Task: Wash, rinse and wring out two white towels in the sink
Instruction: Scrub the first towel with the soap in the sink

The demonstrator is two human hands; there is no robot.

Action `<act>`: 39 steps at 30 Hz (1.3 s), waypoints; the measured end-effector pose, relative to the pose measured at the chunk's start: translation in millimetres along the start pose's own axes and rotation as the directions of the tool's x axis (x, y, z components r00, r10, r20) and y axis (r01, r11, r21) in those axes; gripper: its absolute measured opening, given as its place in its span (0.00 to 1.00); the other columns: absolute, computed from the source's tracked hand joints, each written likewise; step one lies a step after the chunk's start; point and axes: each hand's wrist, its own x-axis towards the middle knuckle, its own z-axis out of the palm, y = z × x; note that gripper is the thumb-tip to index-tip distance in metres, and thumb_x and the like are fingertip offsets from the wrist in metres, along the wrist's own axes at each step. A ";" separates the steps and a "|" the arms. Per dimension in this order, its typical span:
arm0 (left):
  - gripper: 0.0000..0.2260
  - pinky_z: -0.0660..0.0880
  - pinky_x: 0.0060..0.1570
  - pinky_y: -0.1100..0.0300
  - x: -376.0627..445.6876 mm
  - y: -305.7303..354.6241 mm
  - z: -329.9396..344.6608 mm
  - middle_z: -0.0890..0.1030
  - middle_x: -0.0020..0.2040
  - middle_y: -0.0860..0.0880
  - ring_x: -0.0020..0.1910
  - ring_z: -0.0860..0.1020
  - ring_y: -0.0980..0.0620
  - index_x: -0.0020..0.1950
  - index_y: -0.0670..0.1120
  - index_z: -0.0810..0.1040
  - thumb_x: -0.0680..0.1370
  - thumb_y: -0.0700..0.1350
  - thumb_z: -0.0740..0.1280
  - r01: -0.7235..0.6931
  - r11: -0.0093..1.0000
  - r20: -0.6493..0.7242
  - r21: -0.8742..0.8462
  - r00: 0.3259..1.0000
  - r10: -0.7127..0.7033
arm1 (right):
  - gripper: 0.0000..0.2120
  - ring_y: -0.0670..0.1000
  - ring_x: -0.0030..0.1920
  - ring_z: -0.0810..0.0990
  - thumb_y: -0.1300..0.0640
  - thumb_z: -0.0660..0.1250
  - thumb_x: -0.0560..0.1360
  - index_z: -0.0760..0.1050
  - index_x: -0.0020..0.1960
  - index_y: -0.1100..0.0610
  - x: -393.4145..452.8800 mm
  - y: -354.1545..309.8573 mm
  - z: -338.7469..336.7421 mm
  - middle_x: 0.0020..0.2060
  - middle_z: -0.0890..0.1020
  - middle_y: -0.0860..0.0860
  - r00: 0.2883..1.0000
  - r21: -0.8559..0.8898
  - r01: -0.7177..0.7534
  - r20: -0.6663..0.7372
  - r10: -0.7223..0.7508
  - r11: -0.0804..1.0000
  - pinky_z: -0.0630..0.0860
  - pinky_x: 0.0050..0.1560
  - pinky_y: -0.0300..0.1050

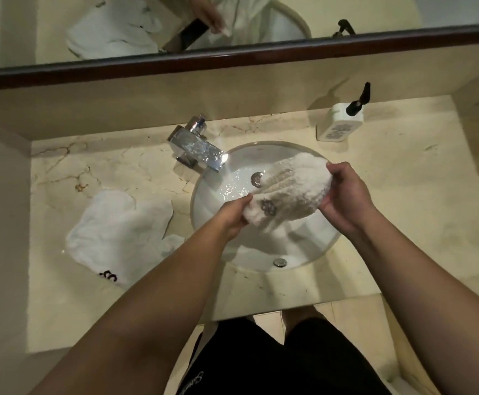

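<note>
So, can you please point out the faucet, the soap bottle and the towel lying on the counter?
faucet [201, 151]: head view, on its flat chrome spout.
soap bottle [339, 125]: head view, on its white body.
towel on the counter [118, 229]: head view, on its crumpled middle.

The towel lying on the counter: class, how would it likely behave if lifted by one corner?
The towel on the counter lies crumpled and flattened, so it would probably hang limp. It looks damp, so perhaps heavy for its size and dripping.

A bathroom: marble vanity counter [403, 195], round basin [312, 246], chrome tap [198, 149], mirror [118, 29], soap dispenser [342, 124].
</note>
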 end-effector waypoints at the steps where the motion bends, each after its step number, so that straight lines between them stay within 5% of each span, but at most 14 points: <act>1: 0.16 0.80 0.48 0.55 2.6 2.0 -0.7 0.82 0.57 0.41 0.50 0.82 0.45 0.63 0.38 0.78 0.82 0.48 0.64 -0.033 0.999 -0.007 -0.017 0.999 0.033 | 0.33 0.64 0.70 0.71 0.58 0.65 0.71 0.63 0.71 0.71 2.8 3.3 -3.6 0.70 0.71 0.66 1.000 0.002 0.009 -0.030 -0.009 1.000 0.68 0.69 0.62; 4: 0.08 0.77 0.50 0.52 2.0 13.2 -2.0 0.82 0.51 0.42 0.49 0.80 0.43 0.49 0.44 0.79 0.82 0.47 0.64 -0.205 0.976 -0.131 0.069 0.968 0.213 | 0.24 0.65 0.62 0.77 0.59 0.64 0.73 0.70 0.64 0.72 10.6 13.4 -15.2 0.61 0.77 0.67 0.991 -0.074 0.001 -0.136 -0.011 0.997 0.73 0.66 0.58; 6: 0.07 0.74 0.52 0.52 -5.1 25.0 -0.2 0.81 0.48 0.46 0.50 0.78 0.45 0.46 0.48 0.77 0.81 0.50 0.65 -0.293 0.940 -0.150 0.172 0.936 0.319 | 0.10 0.60 0.45 0.77 0.59 0.63 0.75 0.76 0.49 0.65 13.7 20.0 -22.0 0.45 0.78 0.61 0.975 -0.279 -0.039 -0.220 -0.024 0.960 0.75 0.50 0.54; 11: 0.06 0.71 0.48 0.63 -60.4 68.5 31.8 0.80 0.48 0.45 0.43 0.76 0.54 0.53 0.48 0.79 0.81 0.48 0.66 -0.483 0.778 0.134 0.401 0.872 0.472 | 0.16 0.59 0.40 0.77 0.52 0.68 0.73 0.77 0.44 0.67 24.5 32.7 -47.4 0.42 0.80 0.65 0.949 -0.771 -0.275 -0.315 0.032 0.575 0.76 0.47 0.54; 13: 0.04 0.70 0.42 0.73 -79.0 82.3 48.9 0.79 0.43 0.49 0.37 0.76 0.62 0.53 0.44 0.78 0.82 0.42 0.65 -0.555 0.709 0.275 0.435 0.832 0.483 | 0.23 0.56 0.44 0.79 0.47 0.65 0.78 0.78 0.51 0.69 23.8 23.9 -37.7 0.50 0.82 0.65 0.967 -0.850 -0.192 -0.250 -0.055 0.491 0.74 0.49 0.50; 15: 0.03 0.70 0.38 0.74 -92.0 92.8 62.9 0.79 0.38 0.56 0.33 0.75 0.67 0.51 0.43 0.79 0.82 0.40 0.65 -0.606 0.613 0.380 0.507 0.796 0.472 | 0.19 0.49 0.54 0.78 0.46 0.59 0.82 0.78 0.61 0.59 14.5 2.8 -10.7 0.55 0.82 0.54 0.977 -0.808 0.061 -0.072 -0.201 0.587 0.73 0.59 0.49; 18: 0.07 0.72 0.44 0.73 -109.5 109.6 74.9 0.82 0.39 0.58 0.37 0.78 0.66 0.52 0.35 0.80 0.81 0.38 0.66 -0.652 0.539 0.457 0.533 0.758 0.465 | 0.22 0.40 0.63 0.76 0.42 0.48 0.84 0.76 0.66 0.48 3.7 -29.3 24.7 0.61 0.80 0.43 0.976 -0.710 0.212 0.193 -0.104 0.671 0.68 0.65 0.39; 21: 0.11 0.73 0.45 0.58 -125.6 124.0 75.7 0.81 0.42 0.46 0.41 0.77 0.53 0.50 0.35 0.81 0.79 0.44 0.69 -0.647 0.535 0.432 0.544 0.762 0.483 | 0.27 0.37 0.48 0.79 0.31 0.47 0.78 0.81 0.49 0.43 2.3 -45.2 29.7 0.45 0.82 0.39 0.975 -0.843 0.192 0.222 0.000 0.503 0.70 0.50 0.35; 24: 0.08 0.67 0.32 0.63 -129.8 127.8 70.4 0.76 0.29 0.55 0.28 0.71 0.58 0.42 0.42 0.80 0.80 0.43 0.68 -0.598 0.485 0.382 0.638 0.792 0.476 | 0.38 0.49 0.34 0.74 0.21 0.57 0.66 0.78 0.36 0.57 11.8 -50.2 12.4 0.32 0.78 0.46 0.954 -0.905 0.268 0.297 0.038 0.331 0.67 0.39 0.44; 29: 0.09 0.69 0.36 0.61 -128.7 112.7 63.0 0.78 0.34 0.51 0.32 0.74 0.56 0.44 0.41 0.81 0.80 0.46 0.69 -0.525 0.492 0.296 0.695 0.832 0.469 | 0.18 0.50 0.30 0.74 0.42 0.76 0.69 0.80 0.34 0.56 22.9 -61.0 -13.3 0.27 0.77 0.50 0.934 -0.947 0.318 0.321 0.156 0.042 0.66 0.32 0.44; 33: 0.19 0.65 0.32 0.61 -130.1 101.2 57.3 0.76 0.30 0.58 0.29 0.71 0.58 0.40 0.49 0.83 0.71 0.65 0.72 -0.386 0.433 0.218 0.815 0.896 0.387 | 0.10 0.49 0.34 0.75 0.51 0.73 0.75 0.80 0.39 0.57 23.4 -66.6 -26.5 0.32 0.78 0.51 0.926 -0.925 0.361 0.371 0.067 0.122 0.67 0.35 0.42; 36: 0.11 0.64 0.32 0.59 -125.1 87.2 56.6 0.75 0.30 0.57 0.31 0.72 0.54 0.35 0.56 0.82 0.67 0.61 0.78 -0.298 0.294 0.210 0.908 0.932 0.297 | 0.11 0.51 0.33 0.73 0.54 0.68 0.78 0.80 0.44 0.63 22.8 -74.5 -32.2 0.32 0.76 0.54 0.917 -0.891 0.380 0.398 0.024 0.247 0.68 0.33 0.44; 39: 0.26 0.75 0.49 0.58 -119.4 69.9 57.0 0.81 0.51 0.47 0.51 0.78 0.47 0.59 0.41 0.80 0.68 0.54 0.79 -0.174 0.103 0.135 0.979 0.941 0.311 | 0.10 0.48 0.31 0.76 0.54 0.67 0.79 0.79 0.47 0.61 20.0 -83.3 -31.6 0.34 0.80 0.53 0.916 -0.871 0.385 0.400 -0.015 0.306 0.72 0.31 0.41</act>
